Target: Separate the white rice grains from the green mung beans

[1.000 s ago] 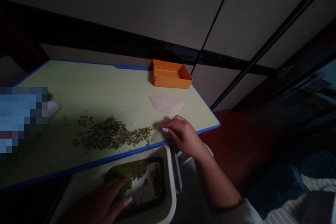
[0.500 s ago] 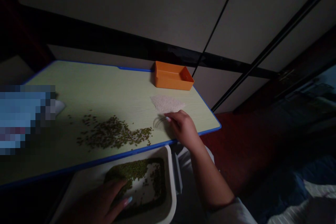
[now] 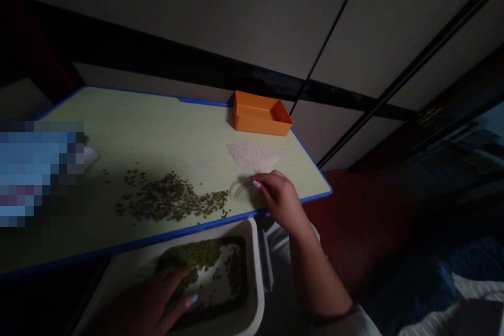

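Across the pale, blue-edged tabletop [image 3: 157,131], I see a blue package [image 3: 31,168], its print pixelated, and a clear, curved plastic protractor [image 3: 241,195], its marks unreadable. My right hand [image 3: 282,198] pinches that, farther from the front edge than a second ago, near white grains [image 3: 252,156]; my left hand [image 3: 147,294], fingers apart, is at the green beans [image 3: 202,253].

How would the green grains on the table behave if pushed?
The green grains would probably spread rather than shift as one, since they lie loose. Each looks tiny, so likely light. A few could drop over the blue edge close by.
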The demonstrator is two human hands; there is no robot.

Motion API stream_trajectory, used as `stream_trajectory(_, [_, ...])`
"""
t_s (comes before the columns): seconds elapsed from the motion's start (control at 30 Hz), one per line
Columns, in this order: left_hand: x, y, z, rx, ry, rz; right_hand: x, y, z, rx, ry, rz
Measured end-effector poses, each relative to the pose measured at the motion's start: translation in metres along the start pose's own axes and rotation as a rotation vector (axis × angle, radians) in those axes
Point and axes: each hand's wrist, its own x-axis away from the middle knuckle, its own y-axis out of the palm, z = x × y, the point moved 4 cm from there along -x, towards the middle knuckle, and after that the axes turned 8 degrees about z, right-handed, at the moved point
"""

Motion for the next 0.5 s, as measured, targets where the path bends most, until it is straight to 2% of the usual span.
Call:
stream_trajectory(0.1, [-0.002,-0.002,0.003,-0.024,0.012,-0.087,0.000,0.003,-0.001,0.021,0.001,-0.015])
stream_trajectory(0.3, [-0.003,-0.005,0.002,0.006,0.001,-0.089,0.002,0.013,-0.006,0.010,-0.014,-0.056])
stream_trajectory(0.5, [-0.003,-0.002,0.007,-0.002,-0.038,-0.158,0.002,0.016,-0.011,-0.025,-0.039,-0.073])
